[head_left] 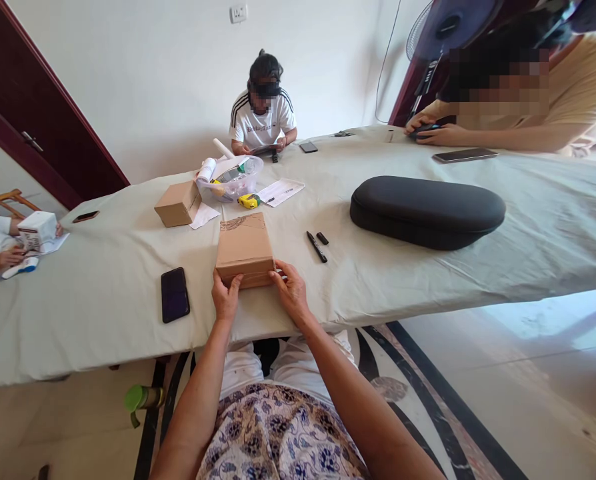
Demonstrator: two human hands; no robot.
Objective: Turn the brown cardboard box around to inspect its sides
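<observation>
A brown cardboard box rests on the cloth-covered table in front of me, with dark marks drawn near its far edge. My left hand grips its near left corner, thumb on the front side. At the near right corner, my right hand holds the same box with fingers bent round the edge. Right of the box lie an uncapped black marker and its separate cap. A dark smartphone lies to the left of my left hand.
Behind the box stand another cardboard box, a clear plastic basket of supplies, a yellow tape measure and a paper sheet. A large black case sits at right. Three other people sit round the table.
</observation>
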